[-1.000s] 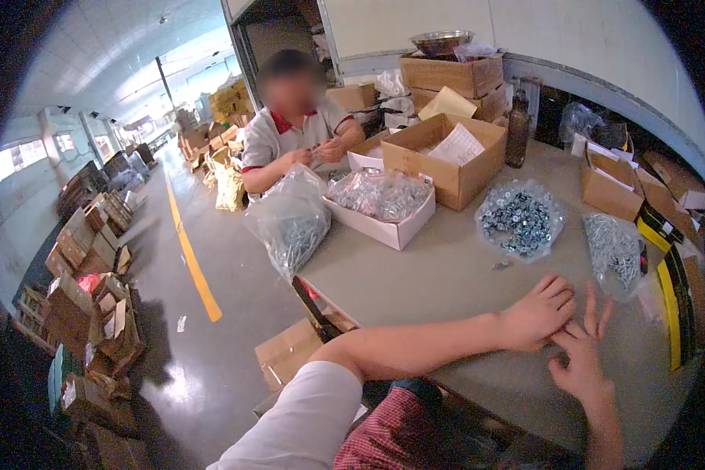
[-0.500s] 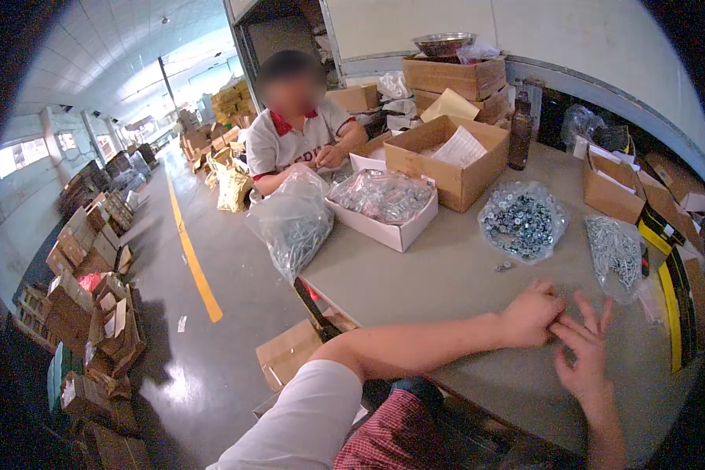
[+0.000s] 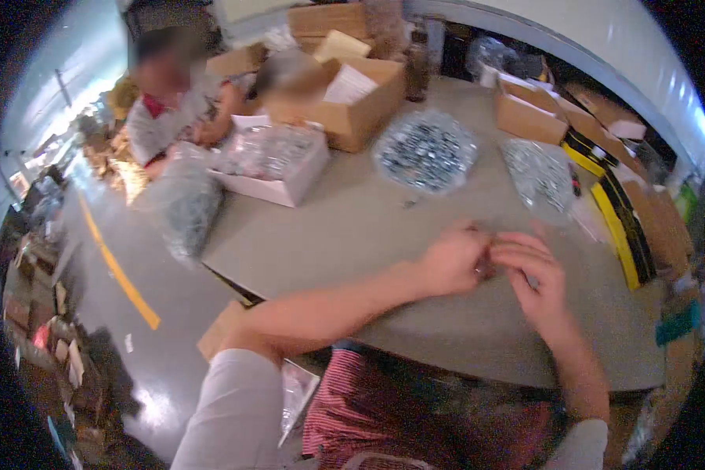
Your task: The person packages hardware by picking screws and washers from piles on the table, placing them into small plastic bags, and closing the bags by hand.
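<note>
Over the grey table (image 3: 329, 243), my left hand (image 3: 456, 260) is closed, its fingers curled round something small that I cannot make out. My right hand (image 3: 534, 276) meets it from the right, with thumb and fingers bent together in a pinch at the left fingertips. What lies between them is hidden and blurred. Beyond the hands sits an open clear bag of small metal nuts (image 3: 424, 150), with a few loose metal pieces (image 3: 409, 204) in front of it. A clear bag of screws (image 3: 536, 176) lies farther right.
A person (image 3: 172, 110) sits across at the left. Near them are a plastic bag (image 3: 182, 200), a white box of bagged parts (image 3: 298, 176) and a cardboard box (image 3: 372, 106). A brown bottle (image 3: 417, 66) stands behind. Black-and-yellow boxes (image 3: 620, 227) line the right edge.
The view has swung right and down, so everything sits farther left in it. My hands stay together; the right fingers, spread before, are now drawn in against the left hand.
</note>
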`<state>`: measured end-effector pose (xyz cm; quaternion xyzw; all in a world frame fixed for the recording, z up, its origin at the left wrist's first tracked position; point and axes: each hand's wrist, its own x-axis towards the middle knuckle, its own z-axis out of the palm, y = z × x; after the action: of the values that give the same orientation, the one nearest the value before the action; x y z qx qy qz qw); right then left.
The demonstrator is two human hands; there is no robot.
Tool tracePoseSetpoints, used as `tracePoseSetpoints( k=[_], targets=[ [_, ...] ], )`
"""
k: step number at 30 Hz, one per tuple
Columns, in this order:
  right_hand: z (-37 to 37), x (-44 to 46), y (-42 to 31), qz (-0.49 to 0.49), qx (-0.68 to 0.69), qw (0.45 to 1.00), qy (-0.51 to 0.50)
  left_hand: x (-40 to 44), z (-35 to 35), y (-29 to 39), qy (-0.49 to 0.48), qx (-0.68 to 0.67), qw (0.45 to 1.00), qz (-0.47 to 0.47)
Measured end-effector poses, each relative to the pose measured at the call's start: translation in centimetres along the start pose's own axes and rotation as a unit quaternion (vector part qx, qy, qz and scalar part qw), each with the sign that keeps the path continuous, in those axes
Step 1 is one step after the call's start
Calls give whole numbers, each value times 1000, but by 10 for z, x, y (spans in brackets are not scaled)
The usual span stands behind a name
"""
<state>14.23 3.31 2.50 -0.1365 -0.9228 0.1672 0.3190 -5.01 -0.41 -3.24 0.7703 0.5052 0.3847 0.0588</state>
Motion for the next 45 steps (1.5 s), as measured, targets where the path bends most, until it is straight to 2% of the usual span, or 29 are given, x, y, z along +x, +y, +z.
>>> tracePoseSetpoints(
  k=[1, 3, 8, 10, 13, 16, 19, 22, 25, 28, 31, 35, 37, 40, 43, 45],
  targets=[
    [-1, 2, 3, 16, 44, 999, 19, 1, -3, 3, -18, -10, 999, -24],
    [-2, 10, 5, 48, 44, 998, 16, 0, -10, 12, -51, -23, 996, -75],
    [22, 42, 44, 76, 70, 995, -11, -5, 0, 15, -83, -65, 994, 8],
    [39, 69, 50, 63, 55, 996, -34, -8, 2, 20, -100, -97, 989, 40],
    [68, 121, 48, -6, 73, 995, -67, -10, 2, 26, -125, -113, 982, 83],
    [118, 158, 72, -37, -77, 995, -57, -10, 1, 24, -115, -109, 981, 114],
    [131, 159, 59, -72, -312, 942, -102, -11, 2, 23, -87, -130, 979, 132],
    [125, 143, 58, -115, -242, 957, -111, -15, 4, 28, -92, -132, 979, 128],
    [118, 125, 57, -139, -175, 973, -64, -17, 10, 33, -106, -145, 974, 141],
    [103, 106, 58, -181, -182, 964, -72, -17, 2, 36, -106, -170, 970, 136],
    [94, 87, 64, -148, -124, 980, -48, -19, 11, 32, -91, -168, 970, 151],
    [66, 76, 63, 8, 27, 996, -87, -19, 3, 37, -128, -158, 972, 118],
    [54, 72, 67, 92, 131, 982, -102, -17, 3, 38, -143, -153, 972, 111],
    [42, 66, 80, 182, 275, 942, -65, -16, 6, 35, -150, -151, 969, 123],
    [36, 65, 86, 186, 203, 959, -72, -15, 4, 35, -155, -144, 969, 130],
    [26, 71, 68, 207, 121, 963, -124, -14, 3, 35, -159, -145, 968, 131]
  ],
)
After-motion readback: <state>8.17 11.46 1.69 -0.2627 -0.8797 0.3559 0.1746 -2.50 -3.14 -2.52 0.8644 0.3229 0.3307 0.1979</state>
